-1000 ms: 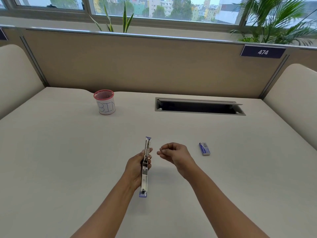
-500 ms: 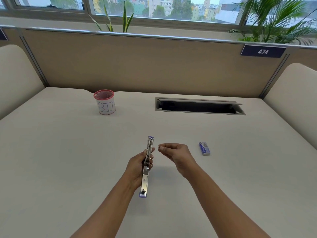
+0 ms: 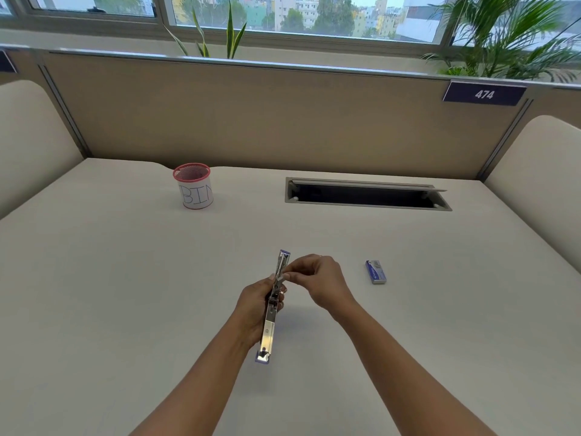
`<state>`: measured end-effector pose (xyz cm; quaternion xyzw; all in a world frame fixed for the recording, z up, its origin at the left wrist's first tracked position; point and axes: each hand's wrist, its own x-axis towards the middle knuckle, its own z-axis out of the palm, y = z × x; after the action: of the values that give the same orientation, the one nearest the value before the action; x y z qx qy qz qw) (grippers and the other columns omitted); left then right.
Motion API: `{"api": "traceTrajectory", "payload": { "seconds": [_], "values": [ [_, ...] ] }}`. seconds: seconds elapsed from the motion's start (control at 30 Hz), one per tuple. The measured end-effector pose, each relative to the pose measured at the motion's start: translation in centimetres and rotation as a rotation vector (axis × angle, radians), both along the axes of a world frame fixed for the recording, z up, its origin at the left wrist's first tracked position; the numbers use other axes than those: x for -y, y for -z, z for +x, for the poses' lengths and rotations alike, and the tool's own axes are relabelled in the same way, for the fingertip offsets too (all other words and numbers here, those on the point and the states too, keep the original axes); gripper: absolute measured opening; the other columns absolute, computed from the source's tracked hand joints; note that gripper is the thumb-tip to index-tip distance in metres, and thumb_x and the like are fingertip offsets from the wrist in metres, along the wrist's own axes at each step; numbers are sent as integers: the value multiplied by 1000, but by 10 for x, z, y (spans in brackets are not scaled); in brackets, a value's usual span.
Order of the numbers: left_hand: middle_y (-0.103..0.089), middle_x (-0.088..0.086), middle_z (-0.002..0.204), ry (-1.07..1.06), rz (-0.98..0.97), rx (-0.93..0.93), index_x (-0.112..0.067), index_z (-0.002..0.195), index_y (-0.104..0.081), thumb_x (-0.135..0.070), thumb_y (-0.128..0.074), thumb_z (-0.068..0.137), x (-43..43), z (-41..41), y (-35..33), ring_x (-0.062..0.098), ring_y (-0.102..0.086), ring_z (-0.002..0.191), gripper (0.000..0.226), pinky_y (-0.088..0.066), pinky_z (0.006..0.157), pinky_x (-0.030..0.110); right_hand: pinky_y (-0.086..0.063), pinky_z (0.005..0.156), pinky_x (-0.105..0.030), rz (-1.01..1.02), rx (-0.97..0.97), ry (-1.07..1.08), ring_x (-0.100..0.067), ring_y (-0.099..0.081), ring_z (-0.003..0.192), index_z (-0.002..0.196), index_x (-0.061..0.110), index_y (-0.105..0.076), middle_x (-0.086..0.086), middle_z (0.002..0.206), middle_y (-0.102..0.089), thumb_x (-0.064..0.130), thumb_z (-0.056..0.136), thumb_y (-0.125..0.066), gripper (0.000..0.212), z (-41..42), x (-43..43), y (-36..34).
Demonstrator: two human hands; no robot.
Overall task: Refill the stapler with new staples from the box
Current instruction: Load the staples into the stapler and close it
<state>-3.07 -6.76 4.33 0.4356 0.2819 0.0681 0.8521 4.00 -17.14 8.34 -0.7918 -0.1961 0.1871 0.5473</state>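
My left hand (image 3: 255,305) grips a silver stapler (image 3: 271,322) with purple ends, swung fully open and held lengthwise above the desk. My right hand (image 3: 314,280) has its fingers curled and its fingertips pinched together right at the stapler's upper channel; a small strip of staples seems to sit between them, too tiny to make out clearly. The small blue-and-white staple box (image 3: 375,271) lies on the desk to the right of my right hand, apart from it.
A red mesh cup (image 3: 193,190) labelled BIN stands at the back left. An open cable slot (image 3: 366,195) is sunk into the desk (image 3: 110,278) at the back. Beige partitions wall the desk at the back and both sides.
My right hand has moved left from beside the stapler until its pinched fingertips reach the stapler's channel. The left hand has lifted the stapler slightly.
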Motion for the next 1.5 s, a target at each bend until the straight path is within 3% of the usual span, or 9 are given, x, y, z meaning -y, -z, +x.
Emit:
{"api": "traceTrajectory", "payload": {
  "seconds": [0.23,0.33,0.47,0.57,0.77,0.87,0.97,1.1,1.5],
  "values": [
    [-53,3,60,3,46,-22,-6,85,-66,-15,-44,95,3,-1,-3,11,-43,52,26,-39,50,20,-45,59,-2,-49,110,-22,-1,-58,63,92,-1,-73,-15,93,-71,3,78,-68,15,0,-1,-1],
    [-53,3,59,3,48,-31,-6,84,-66,-15,-45,95,4,-1,-5,12,-43,52,26,-37,52,21,-46,59,-4,-82,145,-52,-1,-56,62,92,0,-73,-14,93,-71,4,79,-67,14,0,-1,-1],
    [-54,3,58,4,49,-44,-6,82,-66,-15,-45,95,6,-2,-6,12,-43,52,26,-37,53,22,-47,75,-18,-123,227,-63,-7,-56,77,91,3,-74,-10,97,-70,6,79,-68,13,-1,-2,-1],
    [-54,5,60,7,60,-47,-5,83,-65,-15,-46,94,7,-3,-6,13,-43,54,25,-37,55,23,-40,69,-9,-157,273,-69,-9,-55,84,93,6,-74,-9,99,-69,8,80,-68,15,0,-3,1],
    [-53,4,60,12,44,-49,-6,78,-64,-15,-45,95,7,-3,-5,12,-43,53,27,-37,53,22,-43,70,-5,-158,309,-66,-12,-60,81,99,2,-71,-14,99,-68,2,79,-67,20,-2,-5,2],
    [-54,3,57,8,14,-45,-6,79,-63,-13,-44,95,7,-3,-6,11,-44,50,27,-38,50,20,-55,79,-24,-130,327,-55,-17,-63,78,93,1,-68,-10,86,-69,-5,76,-66,18,-5,-6,4],
    [-55,2,55,3,-5,-45,-4,78,-62,-13,-44,95,7,-3,-6,9,-45,47,26,-39,48,19,-54,80,-39,-135,384,-70,-24,-64,82,84,0,-66,-4,78,-62,-5,74,-65,11,-8,-7,6],
    [-54,3,55,-12,-36,-63,-4,79,-61,-12,-44,95,7,-3,-5,9,-44,47,25,-39,45,18,-54,80,-35,-151,386,-68,-21,-62,75,84,-1,-68,-14,94,-61,1,76,-68,9,-9,-8,10],
    [-54,2,51,-19,-62,-84,-3,82,-62,-12,-43,95,4,-3,-3,8,-45,41,24,-40,41,16,-46,72,-27,-167,504,-119,-13,-56,79,88,10,-73,-5,96,-62,0,84,-53,22,-12,2,22]
  ]
}}
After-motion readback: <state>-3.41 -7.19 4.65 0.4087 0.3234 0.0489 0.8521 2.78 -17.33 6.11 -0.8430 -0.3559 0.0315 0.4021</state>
